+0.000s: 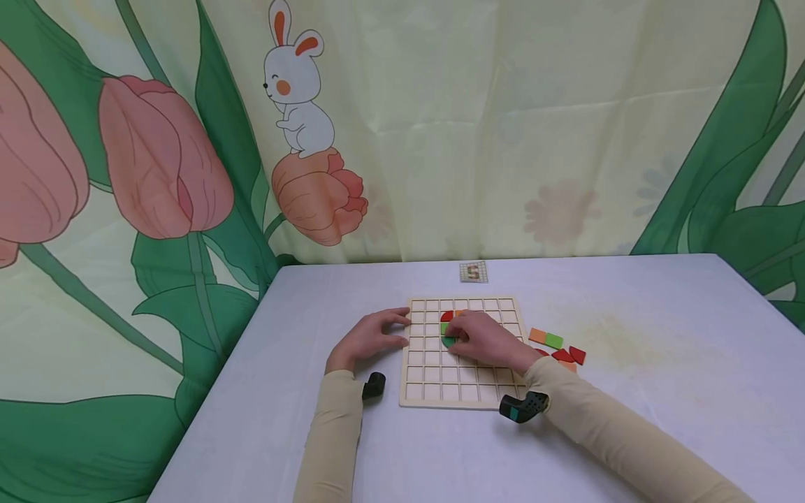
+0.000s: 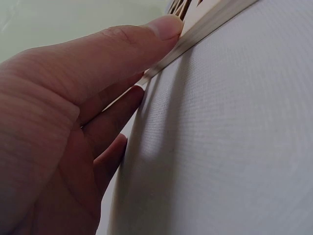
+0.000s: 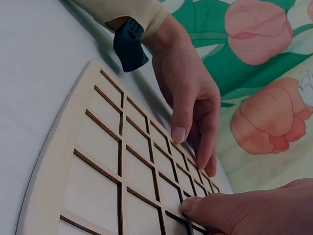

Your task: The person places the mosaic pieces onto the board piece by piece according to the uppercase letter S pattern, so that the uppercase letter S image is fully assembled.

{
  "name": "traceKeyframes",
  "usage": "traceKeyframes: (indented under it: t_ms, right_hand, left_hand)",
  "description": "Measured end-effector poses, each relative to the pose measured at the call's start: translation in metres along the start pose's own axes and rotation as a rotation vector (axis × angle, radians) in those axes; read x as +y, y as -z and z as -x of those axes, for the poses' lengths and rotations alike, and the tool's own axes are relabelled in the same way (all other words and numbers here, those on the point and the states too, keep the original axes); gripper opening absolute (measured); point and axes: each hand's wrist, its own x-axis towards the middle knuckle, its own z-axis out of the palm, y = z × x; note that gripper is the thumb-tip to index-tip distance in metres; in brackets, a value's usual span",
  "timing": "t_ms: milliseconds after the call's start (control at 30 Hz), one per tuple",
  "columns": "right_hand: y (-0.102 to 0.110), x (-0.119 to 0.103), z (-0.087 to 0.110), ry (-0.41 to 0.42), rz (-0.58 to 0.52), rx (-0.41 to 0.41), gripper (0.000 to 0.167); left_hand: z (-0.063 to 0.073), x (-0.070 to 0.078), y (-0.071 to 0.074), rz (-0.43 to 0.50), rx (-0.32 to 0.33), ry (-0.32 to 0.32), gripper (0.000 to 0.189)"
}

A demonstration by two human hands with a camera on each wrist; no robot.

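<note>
A square wooden grid board lies on the table, its cells framed by thin raised strips. My left hand touches the board's left edge, thumb and fingers spread along it; in the left wrist view, the thumb rests on the rim. Over the board's upper middle, my right hand pinches a dark green rounded piece at a cell. Just above that are a light green piece, a red curved piece and an orange piece, partly covered by the hand.
Right of the board lie loose pieces: an orange square, a light green square and several red and orange ones, partly behind the right forearm. A small card with a printed picture lies at the table's back edge, before a printed curtain.
</note>
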Motion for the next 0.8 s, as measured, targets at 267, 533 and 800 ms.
traceKeyframes:
  t_ms: [267,533,800]
  right_hand:
    - [-0.0007,0.0006,0.0004,0.004,0.007,0.016,0.016]
    - [-0.0008,-0.0003,0.0011,-0.012,-0.001,0.010,0.015]
    - [-0.0010,-0.0002,0.0018,0.000,0.000,0.012,0.014]
  left_hand:
    - [-0.0006,0.0014,-0.0003,0.002,0.001,0.016,0.040]
    - [-0.0005,0.0009,-0.0003,-0.007,0.002,0.011,0.039]
    - [0.0010,0.0013,-0.0004,0.002,-0.001,0.004,0.040]
